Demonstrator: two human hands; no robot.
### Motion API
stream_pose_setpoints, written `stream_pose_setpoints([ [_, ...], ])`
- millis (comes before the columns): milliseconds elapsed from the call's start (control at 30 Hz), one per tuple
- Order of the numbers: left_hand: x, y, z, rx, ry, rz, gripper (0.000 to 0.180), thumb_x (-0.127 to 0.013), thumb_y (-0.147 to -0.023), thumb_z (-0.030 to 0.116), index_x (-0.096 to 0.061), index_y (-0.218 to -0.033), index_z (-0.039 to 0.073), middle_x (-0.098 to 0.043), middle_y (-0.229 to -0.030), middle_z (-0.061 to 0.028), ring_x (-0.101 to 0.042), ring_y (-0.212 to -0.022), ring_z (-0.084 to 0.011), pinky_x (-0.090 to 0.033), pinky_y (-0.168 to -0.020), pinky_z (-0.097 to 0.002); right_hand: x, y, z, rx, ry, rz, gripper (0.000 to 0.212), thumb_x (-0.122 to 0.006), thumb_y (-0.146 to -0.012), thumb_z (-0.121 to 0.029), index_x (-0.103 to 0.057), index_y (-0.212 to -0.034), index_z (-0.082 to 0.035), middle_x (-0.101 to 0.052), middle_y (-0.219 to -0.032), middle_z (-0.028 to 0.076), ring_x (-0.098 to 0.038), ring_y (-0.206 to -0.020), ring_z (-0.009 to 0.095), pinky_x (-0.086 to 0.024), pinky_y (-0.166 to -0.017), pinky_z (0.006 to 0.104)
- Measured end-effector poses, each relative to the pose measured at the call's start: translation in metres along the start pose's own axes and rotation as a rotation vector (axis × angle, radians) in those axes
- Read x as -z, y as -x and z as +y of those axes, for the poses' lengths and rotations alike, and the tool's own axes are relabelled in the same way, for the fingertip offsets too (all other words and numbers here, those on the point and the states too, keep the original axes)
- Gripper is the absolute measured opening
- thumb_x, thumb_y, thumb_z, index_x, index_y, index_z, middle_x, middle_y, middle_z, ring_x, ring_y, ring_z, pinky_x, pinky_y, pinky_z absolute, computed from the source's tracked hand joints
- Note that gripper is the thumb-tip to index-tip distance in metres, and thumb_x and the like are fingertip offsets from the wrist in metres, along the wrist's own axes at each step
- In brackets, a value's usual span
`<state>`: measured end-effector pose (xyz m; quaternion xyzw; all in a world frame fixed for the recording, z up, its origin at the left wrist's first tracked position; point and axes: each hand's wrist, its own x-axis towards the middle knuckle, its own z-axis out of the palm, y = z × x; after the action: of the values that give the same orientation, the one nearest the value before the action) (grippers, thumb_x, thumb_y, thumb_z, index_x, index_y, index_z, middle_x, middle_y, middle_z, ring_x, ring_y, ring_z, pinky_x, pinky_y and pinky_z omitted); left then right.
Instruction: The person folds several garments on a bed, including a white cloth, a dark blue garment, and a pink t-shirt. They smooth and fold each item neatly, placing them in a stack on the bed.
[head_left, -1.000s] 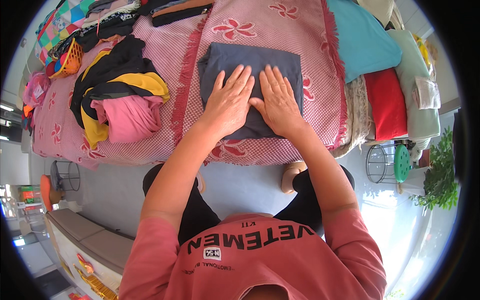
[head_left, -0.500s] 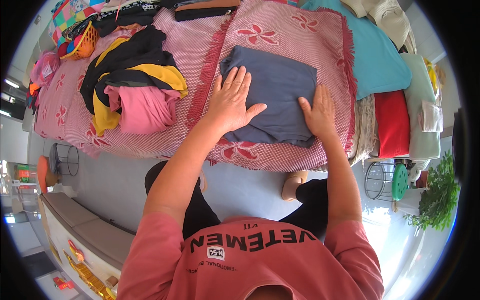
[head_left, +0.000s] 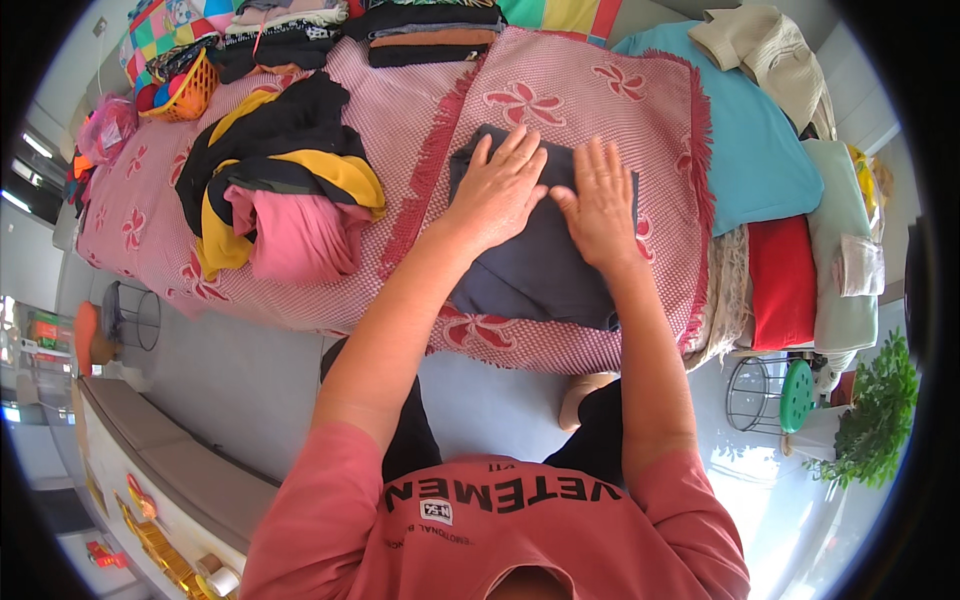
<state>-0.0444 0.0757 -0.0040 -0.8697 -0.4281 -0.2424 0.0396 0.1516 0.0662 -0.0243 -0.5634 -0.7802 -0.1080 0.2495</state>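
A dark grey-blue folded garment lies flat on a pink fringed blanket. My left hand rests on its upper left part, fingers stretched out and pointing away from me. Close beside it, my right hand lies on the upper right part, also with straight fingers. The two thumbs nearly meet over the middle of the cloth. Neither hand grips anything. Left of the blanket's fringe sits a loose heap with a black and yellow garment and a pink garment.
Folded clothes are stacked at the back, near an orange basket of balls. At the right lie a turquoise cloth, a red folded cloth and a beige garment. A green-topped stool and a plant stand at lower right.
My right hand has moved from the garment's right edge up and inward beside my left hand. My left hand has shifted slightly right. The garment's lower right corner looks drawn in.
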Motion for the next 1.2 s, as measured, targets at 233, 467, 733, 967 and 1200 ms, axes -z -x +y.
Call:
stream_pose_setpoints([
  [233,-0.013,0.011,-0.025,0.239,-0.063,-0.143,0.074,-0.042,-0.1,0.056,-0.035,-0.152,0.005,-0.029,-0.161,-0.0136,-0.02,-0.151,-0.0277,-0.015,-0.122,-0.0509,-0.011,0.004,0.021,-0.14,0.035,-0.118,0.07,-0.052,-0.096,-0.052,-0.043,-0.147,-0.004,-0.039,-0.154,0.017,-0.029,-0.146,0.036,-0.024,-0.118,0.0495],
  [467,0.005,0.014,-0.033,0.326,-0.015,-0.224,0.071,-0.039,-0.103,0.049,-0.03,-0.154,0.0,-0.023,-0.162,-0.0179,-0.017,-0.152,-0.0286,-0.012,-0.123,-0.0483,-0.01,0.032,0.093,-0.224,-0.01,-0.079,0.064,-0.052,-0.098,-0.046,-0.046,-0.141,0.0,-0.045,-0.146,0.025,-0.038,-0.138,0.042,-0.031,-0.113,0.0487],
  [733,0.062,0.07,-0.045,0.051,-0.123,-0.083,0.055,-0.055,-0.089,0.001,-0.046,-0.144,0.001,-0.036,-0.157,-0.0163,-0.03,-0.147,-0.0318,-0.024,-0.119,-0.0516,0.068,0.075,0.079,-0.101,-0.153,-0.008,0.047,-0.069,-0.088,-0.015,-0.051,-0.126,0.005,-0.055,-0.127,0.027,-0.049,-0.124,0.045,-0.043,-0.102,0.047],
  [967,0.086,0.1,-0.002,-0.192,0.131,-0.309,0.082,-0.057,-0.073,-0.012,-0.041,-0.15,0.011,-0.036,-0.158,-0.0106,-0.028,-0.149,-0.0249,-0.019,-0.123,-0.0499,0.111,0.086,-0.011,0.41,-0.201,-0.357,0.062,-0.065,-0.078,0.0,-0.048,-0.137,0.006,-0.05,-0.142,0.025,-0.042,-0.138,0.042,-0.035,-0.113,0.0546],
  [1200,0.069,0.098,-0.005,-0.177,0.159,-0.367,0.085,-0.061,-0.069,-0.013,-0.043,-0.148,0.01,-0.04,-0.156,-0.0118,-0.033,-0.147,-0.025,-0.021,-0.122,-0.0494,0.083,0.095,-0.017,0.474,-0.084,-0.259,0.052,-0.053,-0.084,0.003,-0.048,-0.135,0.008,-0.052,-0.139,0.025,-0.047,-0.135,0.04,-0.037,-0.111,0.0546],
])
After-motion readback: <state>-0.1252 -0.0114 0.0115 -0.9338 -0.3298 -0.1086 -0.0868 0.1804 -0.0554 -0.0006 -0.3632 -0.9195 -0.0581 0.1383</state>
